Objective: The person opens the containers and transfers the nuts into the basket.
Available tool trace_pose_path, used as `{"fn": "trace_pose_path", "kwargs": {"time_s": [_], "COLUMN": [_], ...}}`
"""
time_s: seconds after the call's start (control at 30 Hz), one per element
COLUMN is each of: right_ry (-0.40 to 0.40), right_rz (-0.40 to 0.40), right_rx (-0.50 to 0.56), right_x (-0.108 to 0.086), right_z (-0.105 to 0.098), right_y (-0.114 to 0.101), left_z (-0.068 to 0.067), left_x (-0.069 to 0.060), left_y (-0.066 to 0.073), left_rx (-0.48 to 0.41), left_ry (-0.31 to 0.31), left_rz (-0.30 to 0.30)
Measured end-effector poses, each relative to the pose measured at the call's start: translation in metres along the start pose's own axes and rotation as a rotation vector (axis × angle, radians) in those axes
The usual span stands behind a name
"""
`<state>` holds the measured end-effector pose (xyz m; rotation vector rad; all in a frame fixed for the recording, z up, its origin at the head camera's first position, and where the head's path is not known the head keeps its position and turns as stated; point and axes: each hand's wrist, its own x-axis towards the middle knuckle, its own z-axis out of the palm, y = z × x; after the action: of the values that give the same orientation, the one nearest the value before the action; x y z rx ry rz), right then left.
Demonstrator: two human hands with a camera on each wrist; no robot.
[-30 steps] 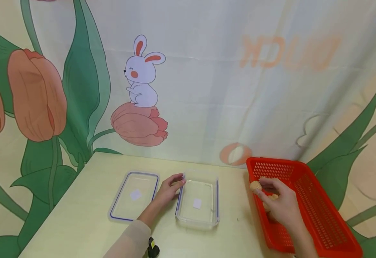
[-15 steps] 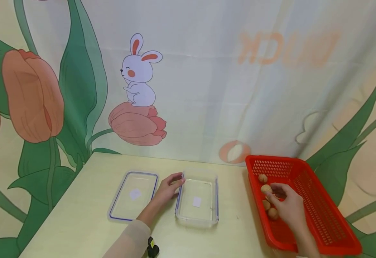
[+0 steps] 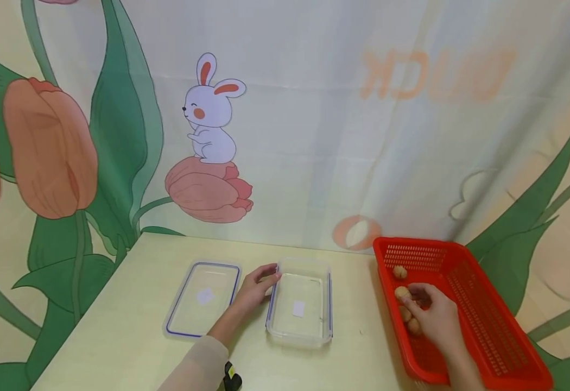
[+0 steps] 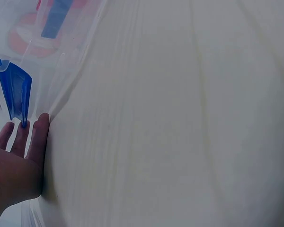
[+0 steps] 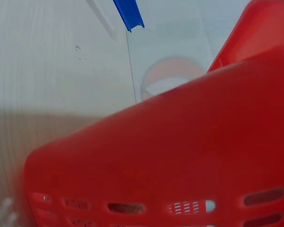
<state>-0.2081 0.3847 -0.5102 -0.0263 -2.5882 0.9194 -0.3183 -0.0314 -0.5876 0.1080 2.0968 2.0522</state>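
Note:
My right hand [image 3: 438,320] is inside the red plastic basket [image 3: 502,312], with a walnut [image 3: 402,294] pinched between thumb and fingertips near the basket's left wall. Another walnut [image 3: 399,272] lies just beyond it, and a further walnut [image 3: 414,326] sits beside the hand, partly covered. Around the left wall of a clear plastic food container [image 3: 298,338], my left hand [image 3: 254,289] rests its fingertips. The left wrist view shows its fingers [image 4: 38,139] nearly straight at the wall, by a blue latch [image 4: 16,92]. The right hand is hidden in the right wrist view.
Left of the container lies a flat clear lid [image 3: 204,296] with a blue seal. A small black object [image 3: 232,376] is at the table's near side. Behind the pale table [image 3: 119,326] hangs a printed curtain [image 3: 304,136]. The basket's raised rim [image 5: 132,123] surrounds the walnuts.
With the walnut pinched, my right hand has moved rightward and down from above the basket's left rim into the basket, uncovering other walnuts. The left hand stays at the container.

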Motion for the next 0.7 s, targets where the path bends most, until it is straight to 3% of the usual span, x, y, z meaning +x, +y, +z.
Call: {"fn": "trace_pose_path", "kwargs": {"time_s": [0.4,0.7], "right_ry": [0.022,-0.024], "right_rz": [0.002,0.049], "right_rx": [0.015,0.005], "right_x": [-0.0004,0.0007], "right_z": [-0.0006,-0.0015], "right_y": [0.0014,-0.0012], "left_z": [-0.0001,-0.0022], "left_x": [0.0007,0.0021], "left_y": [-0.0009,-0.0028], "left_rx": [0.0,-0.007], "left_ry": [0.0,-0.004], "left_rz": [-0.008,0.004]}}
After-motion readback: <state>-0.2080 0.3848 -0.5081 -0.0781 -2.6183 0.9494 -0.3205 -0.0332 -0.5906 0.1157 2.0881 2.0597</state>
